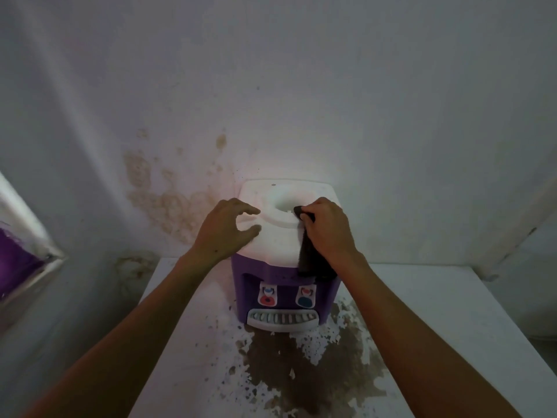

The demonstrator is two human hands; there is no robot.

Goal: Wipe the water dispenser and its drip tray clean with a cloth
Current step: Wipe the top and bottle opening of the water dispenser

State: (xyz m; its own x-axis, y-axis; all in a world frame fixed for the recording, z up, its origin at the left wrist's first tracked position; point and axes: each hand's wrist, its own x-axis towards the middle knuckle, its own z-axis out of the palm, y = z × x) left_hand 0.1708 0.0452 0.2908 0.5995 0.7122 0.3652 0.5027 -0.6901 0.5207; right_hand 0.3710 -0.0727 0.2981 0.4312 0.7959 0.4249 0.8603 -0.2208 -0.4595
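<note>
A small purple water dispenser (250,285) with a white top (271,236) stands on a white table against the wall. Its white slatted drip tray (282,318) juts out at the bottom front, under a red tap and a blue tap. My right hand (327,229) grips a dark cloth (307,254) at the right rim of the round opening in the top; the cloth's tail hangs down over the front edge. My left hand (224,233) rests on the left side of the top, fingers spread and slightly curled, holding nothing.
The white table (437,312) has a wide patch of peeled, brown surface (301,363) in front of the dispenser. The stained wall (168,200) stands right behind it. A purple-and-white object (18,260) sits at the left edge.
</note>
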